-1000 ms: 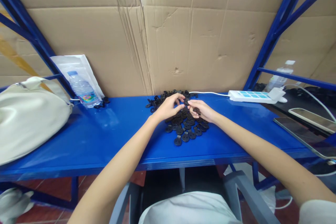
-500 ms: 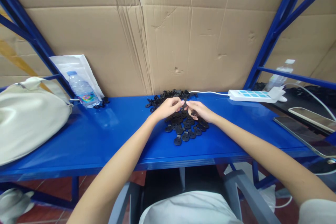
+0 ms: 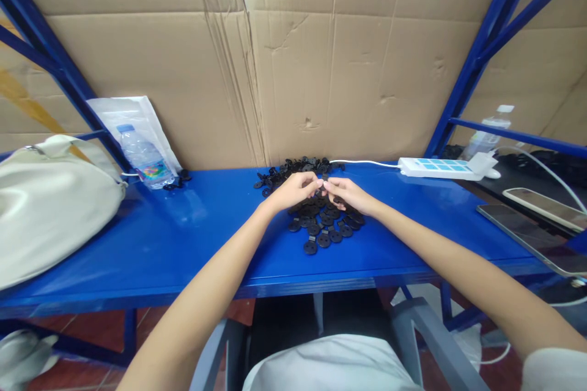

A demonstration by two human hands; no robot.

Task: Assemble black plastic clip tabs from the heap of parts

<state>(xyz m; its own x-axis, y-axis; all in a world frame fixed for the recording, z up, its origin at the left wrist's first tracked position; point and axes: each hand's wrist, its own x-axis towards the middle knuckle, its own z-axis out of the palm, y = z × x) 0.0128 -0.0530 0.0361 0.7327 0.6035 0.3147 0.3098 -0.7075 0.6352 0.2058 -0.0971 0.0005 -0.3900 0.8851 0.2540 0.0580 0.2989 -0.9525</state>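
Observation:
Over a heap of small black plastic parts point(image 3: 328, 217), my two hands meet fingertip to fingertip. My left hand point(image 3: 296, 189) is closed in a pinch, and my right hand point(image 3: 347, 193) is closed facing it. Between the fingertips they share a small black part point(image 3: 325, 178), mostly hidden by the fingers. Another dark piece shows under the curled fingers of my right hand. Flat round parts with holes and short tabs lie at the near side of the heap; smaller jumbled black pieces point(image 3: 293, 166) lie behind the hands.
The blue table point(image 3: 206, 244) stands against a cardboard wall. At left are a cream bag point(image 3: 59, 208), a water bottle point(image 3: 144, 159) and a few black pieces point(image 3: 178, 181). A white power strip point(image 3: 435, 167) with its cable and a phone point(image 3: 532, 235) lie at right.
The fingertips have come slightly closer together, and the small black part between them has turned a little. The heap looks the same.

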